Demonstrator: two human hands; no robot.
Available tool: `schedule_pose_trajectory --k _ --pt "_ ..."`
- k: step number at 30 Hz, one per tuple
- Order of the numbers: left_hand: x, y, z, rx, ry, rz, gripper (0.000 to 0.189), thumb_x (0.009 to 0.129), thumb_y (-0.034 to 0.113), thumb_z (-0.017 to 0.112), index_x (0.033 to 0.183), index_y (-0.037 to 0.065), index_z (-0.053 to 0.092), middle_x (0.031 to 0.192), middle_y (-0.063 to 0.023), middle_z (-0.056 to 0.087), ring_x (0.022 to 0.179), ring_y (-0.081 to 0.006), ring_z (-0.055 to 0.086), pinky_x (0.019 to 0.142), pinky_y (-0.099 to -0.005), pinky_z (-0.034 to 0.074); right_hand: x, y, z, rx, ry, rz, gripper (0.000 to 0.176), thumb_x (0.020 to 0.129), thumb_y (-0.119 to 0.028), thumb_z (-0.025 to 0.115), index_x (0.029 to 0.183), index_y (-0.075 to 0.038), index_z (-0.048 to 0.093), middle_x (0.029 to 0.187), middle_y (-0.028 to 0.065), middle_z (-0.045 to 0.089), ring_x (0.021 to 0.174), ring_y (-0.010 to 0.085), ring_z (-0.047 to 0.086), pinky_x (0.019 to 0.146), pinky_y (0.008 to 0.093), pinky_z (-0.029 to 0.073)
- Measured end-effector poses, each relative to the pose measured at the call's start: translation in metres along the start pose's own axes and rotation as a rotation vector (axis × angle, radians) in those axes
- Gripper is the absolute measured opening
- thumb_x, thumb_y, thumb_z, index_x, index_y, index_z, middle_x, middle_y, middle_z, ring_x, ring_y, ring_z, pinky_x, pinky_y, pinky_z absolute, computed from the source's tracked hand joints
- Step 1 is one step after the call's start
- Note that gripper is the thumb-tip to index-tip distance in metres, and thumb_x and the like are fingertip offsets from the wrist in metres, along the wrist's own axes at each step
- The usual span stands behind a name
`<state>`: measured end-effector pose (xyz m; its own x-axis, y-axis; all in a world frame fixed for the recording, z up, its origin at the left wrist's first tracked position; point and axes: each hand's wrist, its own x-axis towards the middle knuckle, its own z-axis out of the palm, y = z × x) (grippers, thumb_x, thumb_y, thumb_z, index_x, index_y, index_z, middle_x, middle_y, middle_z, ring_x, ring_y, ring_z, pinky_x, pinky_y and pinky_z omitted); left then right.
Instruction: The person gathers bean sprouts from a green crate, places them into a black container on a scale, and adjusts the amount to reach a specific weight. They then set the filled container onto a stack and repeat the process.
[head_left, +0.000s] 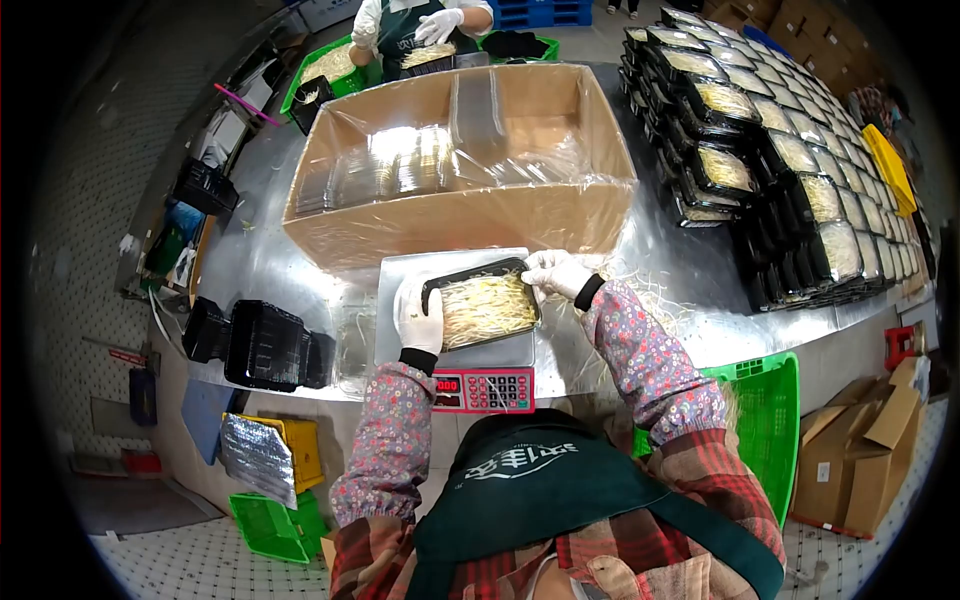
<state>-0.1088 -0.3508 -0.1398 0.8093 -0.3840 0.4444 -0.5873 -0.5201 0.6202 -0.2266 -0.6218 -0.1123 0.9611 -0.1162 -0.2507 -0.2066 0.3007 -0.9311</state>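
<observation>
A black tray of pale bean sprouts (pixel 487 305) rests on the steel platform of a weighing scale (pixel 400 340). My left hand (pixel 417 315), in a white glove, grips the tray's left end. At the tray's upper right corner my right hand (pixel 556 273), also gloved, holds the rim. The scale's red keypad panel (pixel 483 389) faces me below the platform.
A large cardboard box (pixel 460 215) lined with plastic and holding clear lids stands behind the scale. Stacks of filled trays (pixel 780 160) fill the right side. Empty black trays (pixel 255 345) sit left. A green crate (pixel 770 420) is at my right. Another gloved person (pixel 420 25) works opposite.
</observation>
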Motion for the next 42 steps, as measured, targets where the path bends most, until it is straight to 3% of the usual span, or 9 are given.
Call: schedule_pose_trajectory --k 6,9,13,14,17,21,22,33,42 --pt "0.003 0.012 -0.007 0.002 -0.030 -0.009 0.037 0.087 0.024 0.062 0.120 0.006 0.058 0.120 -0.0135 0.057 0.118 -0.0305 0.049 0.102 -0.0405 0.037 -0.003 -0.003 0.003 0.002 0.007 0.048 0.011 0.086 -0.009 0.067 0.088 -0.005 0.058 0.070 0.0017 0.061 0.052 0.0098 0.057 0.046 0.0250 0.047" --pt "0.013 0.048 -0.028 0.259 -0.099 0.080 0.040 0.087 0.014 0.062 0.124 0.004 0.053 0.125 -0.0155 0.053 0.121 -0.0324 0.048 0.103 -0.0394 0.037 -0.010 -0.017 0.015 -0.080 0.097 0.067 0.015 0.087 -0.014 0.067 0.096 -0.005 0.059 0.071 0.0012 0.061 0.056 0.0075 0.057 0.051 0.0245 0.048" --pt "0.019 0.060 -0.027 0.260 -0.139 0.378 0.045 0.084 0.021 0.064 0.126 0.006 0.054 0.127 -0.0146 0.053 0.125 -0.0339 0.044 0.105 -0.0453 0.032 -0.023 -0.031 0.022 -0.113 0.172 -0.061 0.026 0.087 -0.021 0.068 0.105 -0.002 0.063 0.077 0.0021 0.064 0.068 0.0057 0.058 0.061 0.0246 0.049" --pt "0.021 0.069 -0.028 0.248 -0.181 0.411 0.045 0.084 0.024 0.063 0.125 0.007 0.054 0.125 -0.0141 0.054 0.122 -0.0336 0.045 0.105 -0.0461 0.031 -0.021 -0.031 0.018 -0.281 0.193 -0.239 0.028 0.088 -0.024 0.067 0.102 0.000 0.066 0.082 0.0026 0.066 0.075 0.0063 0.058 0.069 0.0249 0.049" --pt "0.019 0.083 -0.020 0.238 -0.362 0.421 0.058 0.087 0.036 0.060 0.136 0.008 0.045 0.136 -0.0141 0.046 0.131 -0.0345 0.037 0.110 -0.0510 0.021 -0.030 -0.031 0.016 -0.345 0.248 -0.102 0.025 0.089 -0.024 0.066 0.094 0.000 0.068 0.085 0.0029 0.067 0.078 0.0081 0.059 0.075 0.0256 0.049" --pt "0.015 0.093 -0.010 0.356 -0.476 0.452 0.068 0.088 0.043 0.057 0.144 0.011 0.035 0.146 -0.0153 0.035 0.138 -0.0355 0.027 0.112 -0.0552 0.014 -0.024 -0.034 0.015 -0.239 0.199 0.041 0.017 0.087 -0.019 0.067 0.092 -0.002 0.069 0.074 0.0010 0.065 0.057 0.0044 0.054 0.050 0.0210 0.044" --pt "0.015 0.095 -0.010 0.381 -0.494 0.462 0.069 0.088 0.045 0.056 0.145 0.012 0.034 0.147 -0.0158 0.033 0.139 -0.0354 0.026 0.111 -0.0568 0.013 -0.017 -0.027 0.014 -0.149 0.194 -0.008 0.013 0.085 -0.015 0.067 0.091 -0.004 0.069 0.069 0.0006 0.064 0.046 0.0033 0.049 0.039 0.0191 0.036" --pt "0.014 0.098 -0.008 0.461 -0.524 0.505 0.074 0.088 0.053 0.054 0.147 0.014 0.032 0.150 -0.0187 0.028 0.140 -0.0343 0.024 0.110 -0.0611 0.009 0.007 -0.020 -0.004 0.130 0.049 0.078 0.010 0.082 -0.008 0.067 0.089 -0.001 0.070 0.070 0.0025 0.066 0.052 0.0043 0.054 0.038 0.0173 0.035" --pt "0.021 0.099 -0.006 0.477 -0.588 0.492 0.071 0.088 0.057 0.051 0.145 0.017 0.036 0.148 -0.0188 0.031 0.137 -0.0340 0.028 0.109 -0.0600 0.015 0.011 -0.008 0.006 0.032 0.266 -0.068 0.004 0.077 -0.001 0.067 0.081 -0.001 0.067 0.067 0.0032 0.064 0.051 0.0071 0.052 0.040 0.0209 0.037"
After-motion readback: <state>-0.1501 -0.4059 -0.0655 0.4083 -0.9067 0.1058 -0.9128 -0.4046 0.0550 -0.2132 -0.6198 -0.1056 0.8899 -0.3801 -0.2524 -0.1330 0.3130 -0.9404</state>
